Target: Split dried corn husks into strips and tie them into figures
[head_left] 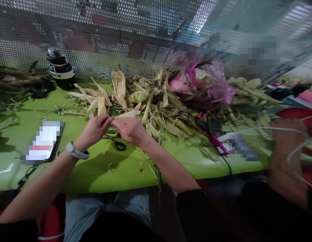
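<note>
My left hand [97, 128], with a pale wristband [77, 151] at the wrist, is closed in a pinch. Its fingertips meet those of my right hand [130, 130], which is also closed, with its back towards me. A pale strip of corn husk [128, 114] shows just beyond the knuckles and runs to where the fingertips meet; the gripped part is mostly hidden. Under the hands lie scissors with black handles [120, 145]. Wide cream husks [99, 105] spread out directly behind my left hand, and a heap of dry husks [168, 119] lies beyond my right.
A phone [46, 139] lies at left on the green tabletop [92, 174]. Behind stand a dark bottle [60, 70] and a pink plastic bag [206, 84]. At right are a magenta tool [219, 144], a white cable [259, 128] and another person's blurred arm [285, 151].
</note>
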`<action>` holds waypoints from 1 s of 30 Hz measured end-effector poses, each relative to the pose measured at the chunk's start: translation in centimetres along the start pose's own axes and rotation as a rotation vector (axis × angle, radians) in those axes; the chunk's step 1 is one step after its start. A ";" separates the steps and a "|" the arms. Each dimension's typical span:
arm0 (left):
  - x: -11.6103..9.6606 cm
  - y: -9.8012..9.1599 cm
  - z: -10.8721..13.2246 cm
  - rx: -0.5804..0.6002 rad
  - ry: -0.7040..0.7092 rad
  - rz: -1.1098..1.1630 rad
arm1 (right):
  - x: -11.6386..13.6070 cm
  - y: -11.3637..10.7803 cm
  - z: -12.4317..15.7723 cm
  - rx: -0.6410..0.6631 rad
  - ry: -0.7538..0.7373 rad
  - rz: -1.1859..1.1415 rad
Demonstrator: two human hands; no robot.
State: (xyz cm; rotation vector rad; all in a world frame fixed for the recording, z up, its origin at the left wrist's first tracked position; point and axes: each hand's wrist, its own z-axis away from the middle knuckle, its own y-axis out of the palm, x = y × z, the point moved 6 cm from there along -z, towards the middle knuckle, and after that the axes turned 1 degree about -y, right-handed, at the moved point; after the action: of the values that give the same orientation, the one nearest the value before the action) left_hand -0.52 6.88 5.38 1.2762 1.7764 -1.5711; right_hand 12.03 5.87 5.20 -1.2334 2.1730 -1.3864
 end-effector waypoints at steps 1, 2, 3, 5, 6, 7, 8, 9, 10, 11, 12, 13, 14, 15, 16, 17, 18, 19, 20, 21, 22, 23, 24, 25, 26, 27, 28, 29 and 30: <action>-0.1 0.2 0.1 0.021 0.026 -0.011 | -0.3 -0.3 0.0 -0.047 0.043 -0.015; -0.2 0.4 0.1 0.043 0.046 -0.014 | -0.7 -0.6 0.0 -0.092 0.094 -0.027; -0.3 0.6 0.2 0.067 0.060 -0.011 | -1.0 -0.9 0.1 -0.128 0.142 -0.036; -0.6 0.8 0.4 0.113 0.082 0.005 | -1.7 -1.1 0.1 -0.160 0.206 -0.048; -0.8 0.9 0.5 0.139 0.095 0.009 | -1.9 -1.1 0.1 -0.161 0.217 -0.046; -1.0 1.1 0.5 0.166 0.111 0.009 | -2.0 -1.1 0.1 -0.156 0.216 -0.040; -1.1 1.2 0.6 0.191 0.123 0.003 | -2.1 -1.2 0.0 -0.156 0.208 -0.028; -1.1 1.3 0.6 0.212 0.126 -0.009 | -2.1 -1.3 0.0 -0.158 0.196 -0.012; -1.1 1.4 0.6 0.224 0.120 -0.023 | -2.1 -1.3 0.1 -0.160 0.178 0.005; -0.9 1.4 0.6 0.229 0.107 -0.034 | -2.0 -1.4 0.1 -0.156 0.153 0.021; -0.8 1.4 0.5 0.229 0.094 -0.035 | -1.8 -1.4 0.1 -0.147 0.121 0.035; -0.6 1.4 0.5 0.227 0.082 -0.029 | -1.6 -1.4 0.1 -0.133 0.088 0.045; -0.6 1.4 0.5 0.233 0.075 -0.025 | -1.4 -1.3 0.2 -0.118 0.061 0.050; -0.5 1.5 0.5 0.245 0.078 -0.029 | -1.3 -1.4 0.2 -0.105 0.045 0.048; -0.6 1.5 0.6 0.260 0.087 -0.043 | -1.4 -1.4 0.2 -0.101 0.045 0.037; -0.7 1.6 0.6 0.275 0.102 -0.066 | -1.6 -1.6 0.1 -0.103 0.061 0.015; -0.8 1.7 0.7 0.282 0.118 -0.093 | -1.9 -1.7 0.1 -0.104 0.082 -0.025; -1.0 1.7 0.7 0.285 0.136 -0.118 | -2.2 -1.7 0.0 -0.099 0.100 -0.082; -1.2 1.8 0.8 0.284 0.155 -0.134 | -2.5 -1.7 -0.1 -0.086 0.110 -0.152; -1.4 1.8 0.8 0.282 0.176 -0.140 | -2.8 -1.7 -0.2 -0.068 0.110 -0.226; -1.7 1.8 0.9 0.287 0.197 -0.140 | -3.1 -1.6 -0.3 -0.051 0.106 -0.295; -1.9 1.8 1.0 0.295 0.215 -0.131 | -3.4 -1.6 -0.3 -0.038 0.101 -0.351; -2.2 1.8 1.1 0.304 0.228 -0.109 | -3.6 -1.6 -0.4 -0.033 0.097 -0.394; -2.4 1.7 1.2 0.312 0.233 -0.075 | -3.8 -1.6 -0.4 -0.036 0.098 -0.425; -2.6 1.6 1.2 0.321 0.229 -0.032 | -3.9 -1.7 -0.4 -0.043 0.100 -0.451; -2.8 1.6 1.3 0.327 0.214 0.015 | -3.9 -1.7 -0.4 -0.052 0.100 -0.476; -2.8 1.4 1.3 0.328 0.191 0.063 | -3.9 -1.8 -0.4 -0.061 0.096 -0.500; -2.8 1.3 1.3 0.320 0.164 0.112 | -3.8 -1.8 -0.4 -0.068 0.093 -0.523; -2.6 1.2 1.3 0.309 0.129 0.160 | -3.7 -1.8 -0.4 -0.073 0.094 -0.543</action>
State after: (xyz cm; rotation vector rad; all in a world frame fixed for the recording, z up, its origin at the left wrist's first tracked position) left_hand 1.45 4.65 6.52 1.6534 1.4985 -1.7521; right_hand 14.89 8.64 6.22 -1.9234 2.0454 -1.5908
